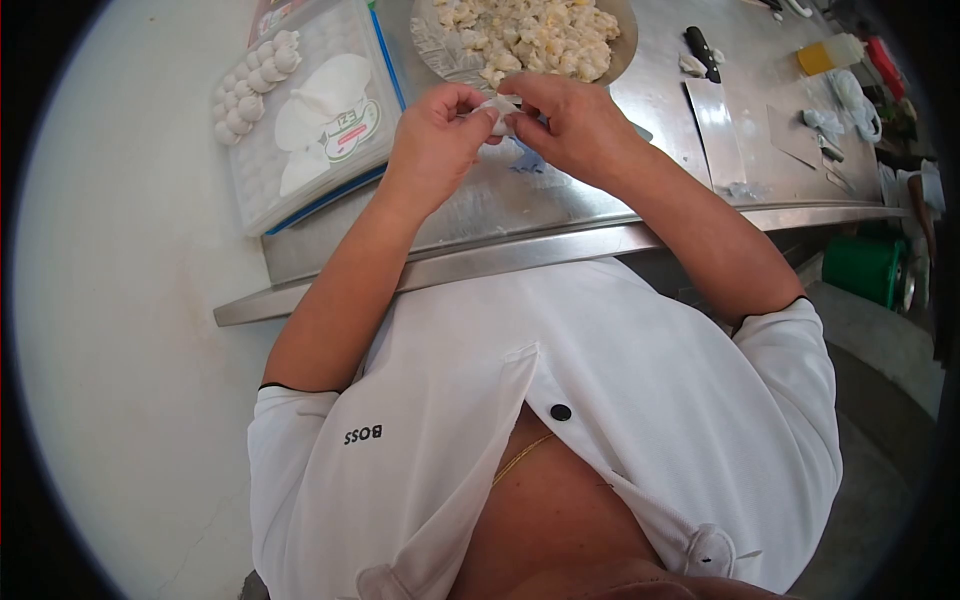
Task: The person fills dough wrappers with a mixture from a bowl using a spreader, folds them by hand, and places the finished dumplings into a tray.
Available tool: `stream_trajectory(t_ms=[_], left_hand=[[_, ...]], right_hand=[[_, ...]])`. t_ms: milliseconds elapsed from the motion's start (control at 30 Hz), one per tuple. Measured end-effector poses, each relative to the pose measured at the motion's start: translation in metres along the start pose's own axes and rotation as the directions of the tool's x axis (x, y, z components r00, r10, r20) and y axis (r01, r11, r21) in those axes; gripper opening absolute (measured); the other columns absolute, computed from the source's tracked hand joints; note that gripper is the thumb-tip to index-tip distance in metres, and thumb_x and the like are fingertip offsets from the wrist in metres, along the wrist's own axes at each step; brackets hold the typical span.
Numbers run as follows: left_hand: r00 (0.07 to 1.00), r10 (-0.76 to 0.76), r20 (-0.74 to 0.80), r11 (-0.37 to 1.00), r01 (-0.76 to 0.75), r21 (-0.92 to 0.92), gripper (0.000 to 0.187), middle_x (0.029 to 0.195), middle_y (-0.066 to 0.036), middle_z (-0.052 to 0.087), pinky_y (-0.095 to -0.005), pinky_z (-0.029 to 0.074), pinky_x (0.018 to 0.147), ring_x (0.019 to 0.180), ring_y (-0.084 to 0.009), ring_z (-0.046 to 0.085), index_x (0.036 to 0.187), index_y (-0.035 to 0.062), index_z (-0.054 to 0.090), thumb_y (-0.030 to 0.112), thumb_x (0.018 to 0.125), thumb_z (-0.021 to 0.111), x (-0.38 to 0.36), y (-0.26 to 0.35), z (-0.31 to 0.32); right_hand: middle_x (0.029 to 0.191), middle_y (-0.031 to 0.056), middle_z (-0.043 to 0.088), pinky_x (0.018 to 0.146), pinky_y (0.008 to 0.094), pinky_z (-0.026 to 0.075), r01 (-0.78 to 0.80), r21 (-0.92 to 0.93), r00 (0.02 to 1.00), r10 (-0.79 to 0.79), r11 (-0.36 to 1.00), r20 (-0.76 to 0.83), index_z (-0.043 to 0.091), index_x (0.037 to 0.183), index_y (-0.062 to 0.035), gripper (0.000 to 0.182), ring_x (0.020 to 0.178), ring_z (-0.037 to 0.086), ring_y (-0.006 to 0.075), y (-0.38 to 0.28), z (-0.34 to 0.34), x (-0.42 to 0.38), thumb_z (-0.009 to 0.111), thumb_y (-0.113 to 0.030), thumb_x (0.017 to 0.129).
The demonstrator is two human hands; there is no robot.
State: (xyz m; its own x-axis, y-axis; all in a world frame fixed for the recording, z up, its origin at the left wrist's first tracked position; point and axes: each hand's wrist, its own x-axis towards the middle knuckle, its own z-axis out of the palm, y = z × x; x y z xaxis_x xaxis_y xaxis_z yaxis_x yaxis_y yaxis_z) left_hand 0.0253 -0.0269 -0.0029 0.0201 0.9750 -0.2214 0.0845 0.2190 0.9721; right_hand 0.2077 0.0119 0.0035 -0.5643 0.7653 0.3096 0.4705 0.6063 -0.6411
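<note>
Both my hands meet just in front of a large metal bowl (625, 50) of chunky, pale yellow filling (530, 35). Pinched between the fingertips is a small white dumpling (497, 112), partly covered by the fingers. My left hand (437, 128) has its thumb and bent fingers closed on one side of it. On the other side, my right hand (568, 120) grips its edge with thumb and forefinger. To the left, finished white dumplings (262, 72) stand in rows on a lidded plastic tray (300, 200), beside a torn packet of white wrappers (325, 110).
A cleaver (713, 130) with a black handle lies right of the bowl on the steel table (680, 190). Farther right are a bottle of yellow liquid (830, 54), a scraper blade (792, 135) and plastic bags (852, 100). A green bin (862, 270) stands below.
</note>
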Motion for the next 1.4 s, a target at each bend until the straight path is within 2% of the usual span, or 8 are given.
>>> stream_trajectory(t_ms=[233, 433, 567, 733, 933, 1133, 1300, 1400], left_hand=[[1.0, 0.01, 0.028, 0.984, -0.015, 0.18, 0.017, 0.085, -0.002, 0.068, -0.0208, 0.044, 0.058, 0.079, -0.0108, 0.068, 0.102, 0.0029, 0.062, 0.016, 0.091, 0.064, -0.001, 0.0, 0.002], [0.999, 0.004, -0.032, 1.0, -0.004, -0.008, 0.018, 0.084, -0.002, 0.067, -0.02, 0.044, 0.057, 0.079, -0.0104, 0.068, 0.104, 0.0044, 0.063, 0.017, 0.091, 0.064, -0.001, 0.0, 0.001], [0.999, 0.05, -0.012, 0.985, -0.048, 0.164, 0.017, 0.084, -0.002, 0.067, -0.0197, 0.044, 0.056, 0.079, -0.0102, 0.068, 0.104, 0.0039, 0.063, 0.016, 0.092, 0.064, -0.002, -0.001, 0.003], [0.998, 0.053, 0.041, 0.969, -0.061, 0.239, 0.016, 0.084, -0.003, 0.067, -0.02, 0.044, 0.056, 0.079, -0.0101, 0.068, 0.104, 0.0032, 0.063, 0.014, 0.092, 0.063, 0.0, -0.005, 0.002], [0.997, 0.038, -0.069, 0.999, -0.041, -0.034, 0.017, 0.084, -0.002, 0.067, -0.0206, 0.044, 0.056, 0.078, -0.0101, 0.068, 0.102, 0.0015, 0.064, 0.015, 0.092, 0.062, -0.002, 0.001, 0.005], [0.998, 0.059, -0.023, 0.975, -0.053, 0.214, 0.019, 0.085, -0.003, 0.067, -0.021, 0.045, 0.057, 0.078, -0.0102, 0.068, 0.104, 0.0014, 0.065, 0.016, 0.092, 0.063, -0.003, -0.001, 0.003], [1.0, 0.026, -0.001, 0.964, -0.025, 0.263, 0.019, 0.085, -0.003, 0.068, -0.0209, 0.045, 0.058, 0.079, -0.0098, 0.068, 0.104, 0.0019, 0.065, 0.016, 0.092, 0.063, -0.003, 0.001, 0.004], [0.996, 0.082, -0.043, 0.997, -0.082, 0.007, 0.019, 0.085, -0.002, 0.068, -0.0211, 0.046, 0.059, 0.08, -0.0102, 0.068, 0.104, 0.0022, 0.065, 0.016, 0.092, 0.063, -0.002, -0.001, 0.006]], right_hand=[[0.083, 0.0125, 0.066, 0.069, 0.038, 0.051, -0.042, -0.121, 0.987, 0.06, 0.992, 0.149, 0.068, 0.096, -0.0049, 0.015, 0.078, 0.064, 0.0297, 0.004, -0.001, 0.0, 0.064, -0.013, 0.084], [0.083, 0.0133, 0.066, 0.069, 0.0386, 0.051, -0.049, -0.08, 0.993, 0.057, 0.996, 0.103, 0.068, 0.095, -0.0049, 0.014, 0.077, 0.064, 0.0309, 0.002, -0.002, 0.0, 0.063, -0.013, 0.084], [0.085, 0.0136, 0.067, 0.069, 0.0389, 0.051, -0.123, -0.028, 0.991, 0.124, 0.992, 0.048, 0.068, 0.097, -0.0054, 0.016, 0.077, 0.064, 0.0314, -0.003, -0.001, -0.001, 0.063, -0.013, 0.084], [0.084, 0.0147, 0.067, 0.069, 0.0394, 0.051, -0.096, -0.152, 0.973, 0.125, 0.984, 0.192, 0.068, 0.097, -0.0056, 0.016, 0.079, 0.065, 0.0329, -0.002, -0.002, 0.002, 0.062, -0.014, 0.085], [0.082, 0.0152, 0.066, 0.069, 0.0397, 0.051, -0.128, -0.084, 0.983, 0.138, 0.988, 0.123, 0.068, 0.093, -0.0047, 0.014, 0.077, 0.064, 0.0335, 0.0, -0.002, 0.002, 0.062, -0.014, 0.085], [0.074, 0.0153, 0.064, 0.065, 0.0472, 0.049, -0.082, -0.032, 0.997, 0.081, 0.996, -0.018, 0.064, 0.081, -0.0064, 0.013, 0.072, 0.063, 0.0365, -0.001, 0.004, -0.001, 0.058, -0.018, 0.083], [0.074, 0.0154, 0.064, 0.065, 0.0474, 0.049, -0.009, -0.081, 0.999, 0.014, 0.997, 0.051, 0.064, 0.08, -0.0062, 0.014, 0.072, 0.063, 0.0369, 0.005, 0.004, -0.001, 0.058, -0.019, 0.083], [0.077, 0.0146, 0.064, 0.066, 0.0439, 0.05, -0.07, -0.09, 0.995, 0.076, 0.993, 0.062, 0.065, 0.086, -0.0057, 0.012, 0.073, 0.063, 0.0352, 0.002, 0.001, 0.001, 0.06, -0.016, 0.084]])
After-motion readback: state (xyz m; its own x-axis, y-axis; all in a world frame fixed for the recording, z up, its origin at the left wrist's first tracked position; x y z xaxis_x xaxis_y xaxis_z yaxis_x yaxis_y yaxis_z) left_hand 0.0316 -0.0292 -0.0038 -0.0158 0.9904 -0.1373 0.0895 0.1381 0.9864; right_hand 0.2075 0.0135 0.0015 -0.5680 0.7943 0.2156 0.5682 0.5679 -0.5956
